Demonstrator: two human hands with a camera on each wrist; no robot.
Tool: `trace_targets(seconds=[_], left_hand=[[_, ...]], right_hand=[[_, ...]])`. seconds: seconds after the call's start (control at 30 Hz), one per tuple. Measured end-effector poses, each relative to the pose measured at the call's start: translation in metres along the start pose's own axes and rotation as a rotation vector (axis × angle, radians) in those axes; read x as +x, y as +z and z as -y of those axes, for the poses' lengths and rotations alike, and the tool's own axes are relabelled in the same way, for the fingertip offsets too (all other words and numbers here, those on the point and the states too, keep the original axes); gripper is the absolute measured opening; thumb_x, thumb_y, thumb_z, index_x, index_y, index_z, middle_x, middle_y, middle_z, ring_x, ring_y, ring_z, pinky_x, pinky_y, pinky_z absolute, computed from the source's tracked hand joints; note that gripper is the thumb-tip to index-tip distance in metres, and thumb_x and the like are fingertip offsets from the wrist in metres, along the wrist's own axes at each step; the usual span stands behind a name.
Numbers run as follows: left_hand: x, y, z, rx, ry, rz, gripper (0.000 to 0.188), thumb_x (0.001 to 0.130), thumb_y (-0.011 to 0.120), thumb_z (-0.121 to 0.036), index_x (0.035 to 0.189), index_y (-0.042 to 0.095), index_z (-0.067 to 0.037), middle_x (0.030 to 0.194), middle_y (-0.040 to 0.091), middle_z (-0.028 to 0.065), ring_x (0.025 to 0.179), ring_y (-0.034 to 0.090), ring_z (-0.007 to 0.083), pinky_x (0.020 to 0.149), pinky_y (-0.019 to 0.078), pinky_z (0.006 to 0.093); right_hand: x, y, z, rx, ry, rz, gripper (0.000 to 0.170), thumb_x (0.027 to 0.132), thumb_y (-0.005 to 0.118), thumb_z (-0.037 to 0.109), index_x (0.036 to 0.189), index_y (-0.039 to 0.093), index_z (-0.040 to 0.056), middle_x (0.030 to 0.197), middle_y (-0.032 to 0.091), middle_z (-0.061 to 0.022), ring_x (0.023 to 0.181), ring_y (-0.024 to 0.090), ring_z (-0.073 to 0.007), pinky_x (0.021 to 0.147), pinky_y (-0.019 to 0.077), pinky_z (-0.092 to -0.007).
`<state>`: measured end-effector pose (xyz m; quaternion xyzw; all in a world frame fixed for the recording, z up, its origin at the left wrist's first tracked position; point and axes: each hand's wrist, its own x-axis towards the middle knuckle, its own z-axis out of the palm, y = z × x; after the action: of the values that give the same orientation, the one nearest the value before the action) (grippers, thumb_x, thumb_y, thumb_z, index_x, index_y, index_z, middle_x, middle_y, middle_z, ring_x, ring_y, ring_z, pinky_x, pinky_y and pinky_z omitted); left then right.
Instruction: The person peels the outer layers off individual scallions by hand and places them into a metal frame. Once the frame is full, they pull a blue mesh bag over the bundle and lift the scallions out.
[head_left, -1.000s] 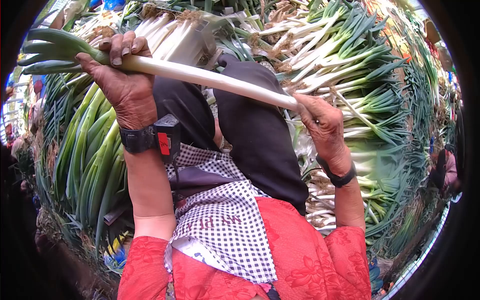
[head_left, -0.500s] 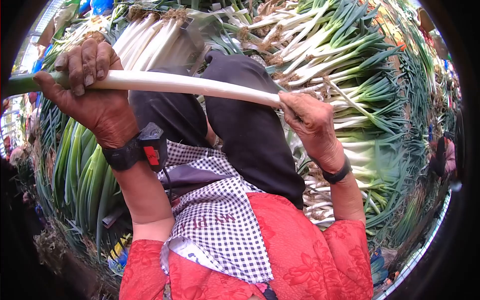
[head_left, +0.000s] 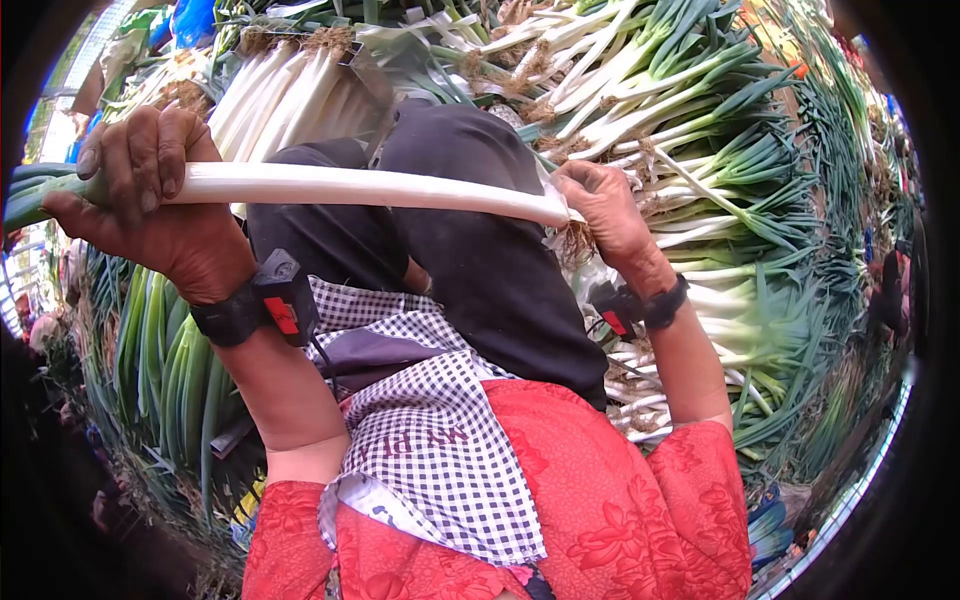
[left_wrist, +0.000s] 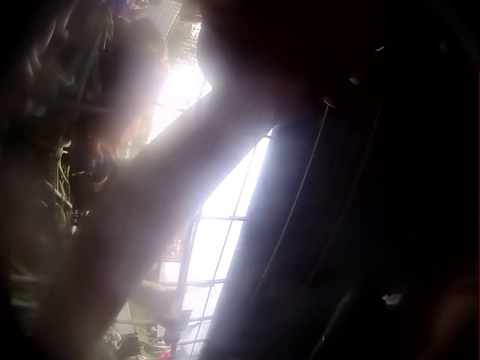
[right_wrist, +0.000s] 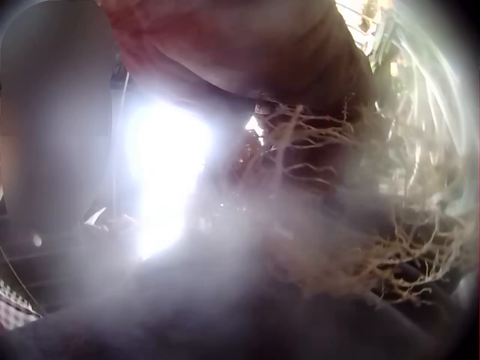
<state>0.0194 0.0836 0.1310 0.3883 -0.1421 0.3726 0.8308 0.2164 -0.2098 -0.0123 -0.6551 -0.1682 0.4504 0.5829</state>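
A long green onion (head_left: 380, 188) lies almost level across the head view, above the knees. My left hand (head_left: 170, 225) grips it near the green leaves, fingers curled over the top. At the other end, my right hand (head_left: 608, 212) pinches the root end between thumb and fingers. Brown roots (head_left: 575, 245) hang just below those fingertips, with a thin pale strip of skin beside them. In the right wrist view the roots (right_wrist: 409, 262) spread below the hand (right_wrist: 247, 45), partly lost in glare. The left wrist view is mostly dark and blurred.
Rows of green onions (head_left: 690, 170) with roots on lie at the right. A bundle of white stalks (head_left: 285, 95) rests beyond the knees, and more green leaves (head_left: 165, 350) hang at the left. A checked cloth (head_left: 440, 450) covers the lap. Blue plastic (head_left: 193, 22) shows far left.
The left hand has moved left and down with the green onion, which now lies more level. The right hand has shifted left and turned, and the roots have come into sight.
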Motion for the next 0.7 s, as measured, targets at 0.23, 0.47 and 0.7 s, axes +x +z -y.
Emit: trace_targets(seconds=[0.23,0.47,0.7], left_hand=[[-0.004,-0.003,0.001,0.033,0.010,-0.094,0.039,0.088,0.059,-0.048,0.080,0.061,-0.010,0.046,0.047,-0.0076,0.045,0.039,0.0062,0.048,0.0375,0.0239],[-0.002,0.023,0.063,0.081,0.143,-0.424,0.043,0.092,0.053,-0.051,0.080,0.052,-0.010,0.049,0.034,-0.0047,0.046,0.035,0.0093,0.046,0.0322,0.0262],[-0.008,-0.026,0.015,0.282,0.239,-0.797,0.051,0.090,0.054,-0.055,0.097,0.048,-0.005,0.056,0.034,-0.0031,0.049,0.035,0.0115,0.050,0.0345,0.0273]], right_hand=[[-0.002,-0.068,-0.064,-1.559,-0.380,-0.130,0.022,0.089,0.058,0.016,0.104,0.064,0.0011,0.098,0.065,-0.0188,0.089,0.064,-0.0336,0.080,0.0497,-0.0392],[-0.030,0.031,0.078,-0.812,-0.767,-0.027,0.046,0.083,0.067,0.019,0.124,0.053,0.0044,0.105,0.060,-0.0166,0.102,0.057,-0.0315,0.086,0.0454,-0.0385],[-0.048,-0.139,-0.111,-1.530,-0.205,-0.003,0.015,0.084,0.059,0.010,0.098,0.057,0.0054,0.080,0.059,-0.0177,0.078,0.060,-0.0381,0.068,0.0466,-0.0478]])
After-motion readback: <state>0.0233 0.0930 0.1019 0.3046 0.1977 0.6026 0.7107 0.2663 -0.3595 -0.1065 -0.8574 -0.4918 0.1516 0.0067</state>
